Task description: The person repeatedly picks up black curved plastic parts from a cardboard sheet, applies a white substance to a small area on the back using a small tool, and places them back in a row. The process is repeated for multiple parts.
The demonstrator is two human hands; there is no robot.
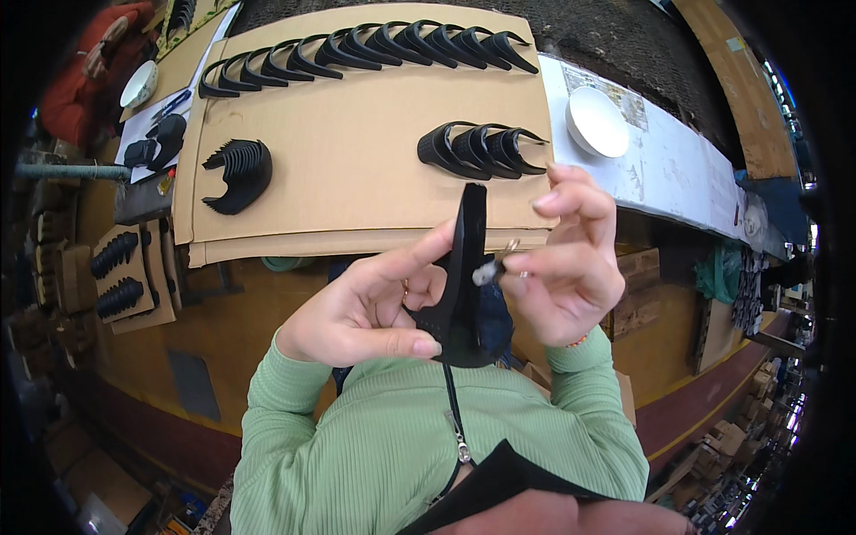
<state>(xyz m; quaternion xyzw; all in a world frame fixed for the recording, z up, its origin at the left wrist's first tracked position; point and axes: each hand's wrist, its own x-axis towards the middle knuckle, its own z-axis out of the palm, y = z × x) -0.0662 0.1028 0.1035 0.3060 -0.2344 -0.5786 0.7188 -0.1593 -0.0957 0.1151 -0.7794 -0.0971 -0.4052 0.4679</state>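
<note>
My left hand (361,308) grips a black curved piece (464,294), thin and smooth-looking. It is held upright in front of my chest, thumb low on it and index finger along its upper side. Close beside its right face, my right hand (575,263) pinches a small dark item with a whitish, fuzzy tip (486,272). I cannot tell whether that tip touches the piece. Beyond my hands, a short row of similar black curved pieces (481,150) lies on the cardboard sheet (348,134).
A long overlapping row of black pieces (383,46) spans the cardboard's far edge; a nested stack (248,174) sits left. A white bowl (597,122) stands right, a smaller bowl (140,85) far left near a person in red (76,89). More black pieces (118,276) lie lower left.
</note>
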